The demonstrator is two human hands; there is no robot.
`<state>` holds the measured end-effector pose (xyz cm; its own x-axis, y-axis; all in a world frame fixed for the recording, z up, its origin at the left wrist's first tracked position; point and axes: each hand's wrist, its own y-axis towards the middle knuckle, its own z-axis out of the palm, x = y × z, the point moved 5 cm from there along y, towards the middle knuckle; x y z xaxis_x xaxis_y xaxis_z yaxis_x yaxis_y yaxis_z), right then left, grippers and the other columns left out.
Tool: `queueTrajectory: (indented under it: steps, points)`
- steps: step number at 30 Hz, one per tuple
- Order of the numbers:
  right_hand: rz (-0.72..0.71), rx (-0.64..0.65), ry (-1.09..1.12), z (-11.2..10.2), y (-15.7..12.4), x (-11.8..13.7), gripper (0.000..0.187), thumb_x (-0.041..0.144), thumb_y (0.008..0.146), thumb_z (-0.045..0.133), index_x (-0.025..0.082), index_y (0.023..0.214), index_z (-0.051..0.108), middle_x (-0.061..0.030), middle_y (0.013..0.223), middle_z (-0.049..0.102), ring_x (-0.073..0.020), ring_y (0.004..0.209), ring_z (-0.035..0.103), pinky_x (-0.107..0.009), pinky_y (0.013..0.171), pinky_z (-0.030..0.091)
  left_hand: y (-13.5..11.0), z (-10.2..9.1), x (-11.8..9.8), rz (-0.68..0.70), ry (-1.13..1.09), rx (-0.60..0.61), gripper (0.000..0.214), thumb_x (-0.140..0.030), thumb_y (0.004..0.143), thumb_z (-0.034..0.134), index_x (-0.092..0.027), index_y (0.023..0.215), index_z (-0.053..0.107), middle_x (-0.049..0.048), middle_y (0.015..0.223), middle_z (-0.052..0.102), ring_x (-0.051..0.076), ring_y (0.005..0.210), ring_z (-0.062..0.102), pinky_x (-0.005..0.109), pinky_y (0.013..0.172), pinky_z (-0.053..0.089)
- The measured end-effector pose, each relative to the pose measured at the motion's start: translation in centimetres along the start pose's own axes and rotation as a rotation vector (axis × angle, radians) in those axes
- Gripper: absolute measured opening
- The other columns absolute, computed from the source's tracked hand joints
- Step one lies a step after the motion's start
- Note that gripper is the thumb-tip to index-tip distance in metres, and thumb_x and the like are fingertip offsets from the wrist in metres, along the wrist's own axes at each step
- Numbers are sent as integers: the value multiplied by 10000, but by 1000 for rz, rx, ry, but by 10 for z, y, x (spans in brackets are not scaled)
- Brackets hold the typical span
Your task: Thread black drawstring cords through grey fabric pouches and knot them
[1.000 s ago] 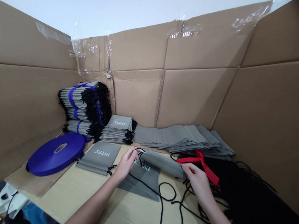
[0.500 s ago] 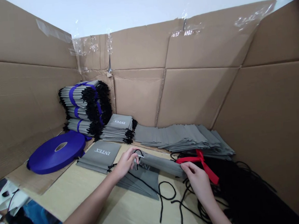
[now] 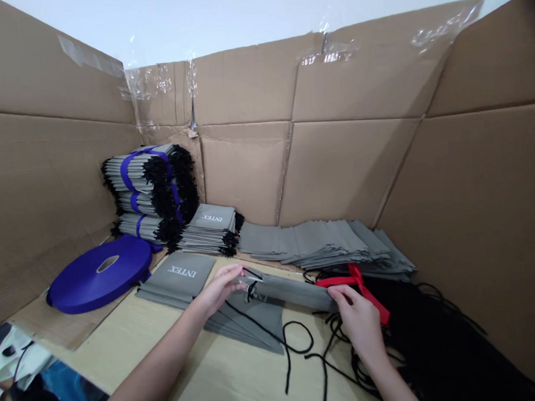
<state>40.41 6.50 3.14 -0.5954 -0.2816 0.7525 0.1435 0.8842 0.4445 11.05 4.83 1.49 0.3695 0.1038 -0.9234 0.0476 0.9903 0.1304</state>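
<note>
"Since the head view is all we have, which step does it show?"

"Cord work on the gray pouch [image 3: 295, 291], I'd judge. It lies just below the centre of the frame, with black cord [image 3: 251, 291] gathered at its left end. I take it the cord is being worked along the pouch's edge, though the channel is too small to make out."

"What does the next move call for, then?"

"A firm grip on the right end, I think, and an even draw on the cord at the left, so that the cloth doesn't bunch."

"And how does the pouch sit relative to the hands?"

"Right between them. The left hand [image 3: 223, 285] pinches its left end, where something pale glints at the fingertips, too small to name. The right hand [image 3: 357, 314], right of centre, has thumb and finger closed on the other end. The strip slants slightly down to the right, held above the worktop [image 3: 207, 381]."

"What is underneath?"

"Fanned pouches [image 3: 245, 329] at lower centre, partly hidden by it. A loose cord loop [image 3: 299, 351] lies just right of them, and a red ribbon [image 3: 372, 303] sits behind the right hand. I can't tell whether that loop belongs to the same cord."
</note>
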Motion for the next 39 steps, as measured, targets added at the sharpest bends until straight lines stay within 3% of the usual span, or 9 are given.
queueTrajectory:
  steps: [2, 6, 9, 13, 19, 22, 30, 35, 39]
  points:
    - [3, -20, -8, -3, 1, -1, 319, 472, 706, 477, 209, 683, 656, -63, 699, 692, -239, 636, 581, -292, 602, 409, -1, 2, 2, -51, -73, 57, 338, -451, 741, 636, -130, 843, 669, 72, 793, 585, 208, 849, 559, 318, 727, 483]
    - [16, -56, -13, -9, 4, -7, 328, 473, 714, 475, 201, 701, 658, -71, 719, 697, -251, 679, 592, -291, 610, 409, 0, 1, 2, -78, -117, 94, 437, -512, 776, 557, -141, 546, 543, 102, 923, 590, 228, 956, 528, 302, 714, 482]
    - [25, -60, -3, -11, 6, -8, 345, 478, 722, 464, 195, 697, 660, -69, 721, 699, -251, 696, 598, -285, 599, 414, 0, 3, 3, -18, 33, 76, 344, -472, 762, 597, -144, 659, 579, 91, 957, 580, 200, 901, 538, 275, 695, 464]
    - [38, -51, -11, -8, 4, -6, 344, 484, 710, 476, 197, 674, 663, -60, 661, 683, -246, 640, 588, -285, 560, 406, -2, 14, 11, 52, 146, 101, 310, -249, 647, 746, -174, 912, 605, 49, 911, 586, 161, 832, 545, 241, 727, 429]
    - [54, -20, -5, -3, 3, -5, 342, 489, 698, 476, 202, 670, 661, -59, 689, 690, -260, 688, 599, -293, 606, 414, 1, 14, 14, 224, 431, -54, 93, -166, 666, 695, -157, 729, 627, 3, 697, 565, 131, 638, 489, 206, 605, 363]
    - [72, -33, -8, -5, 4, -7, 354, 492, 691, 473, 196, 678, 666, -67, 692, 689, -267, 691, 597, -297, 598, 411, 2, 7, 11, 243, 422, -122, 70, -167, 698, 655, -158, 638, 620, -3, 643, 554, 137, 639, 484, 210, 618, 355]
    - [77, -40, -1, -7, 6, -8, 328, 483, 661, 503, 200, 654, 670, -62, 657, 682, -257, 647, 582, -300, 590, 410, 7, -13, 0, 258, 285, -296, 41, -140, 648, 656, -157, 667, 625, 13, 705, 597, 149, 702, 526, 218, 658, 398]
    - [75, -16, 31, -4, 6, -9, 323, 477, 670, 509, 198, 660, 672, -60, 677, 685, -257, 678, 584, -292, 595, 412, 8, -13, 2, 202, 118, -264, 150, -229, 638, 669, -161, 657, 537, 21, 780, 604, 162, 742, 578, 268, 696, 466]
    - [90, 7, 76, 1, 6, -16, 324, 471, 676, 516, 187, 680, 671, -61, 708, 686, -258, 707, 587, -293, 609, 415, 4, -5, 8, 128, 33, -155, 250, -365, 686, 664, -163, 759, 536, 60, 891, 622, 211, 870, 602, 321, 733, 490]
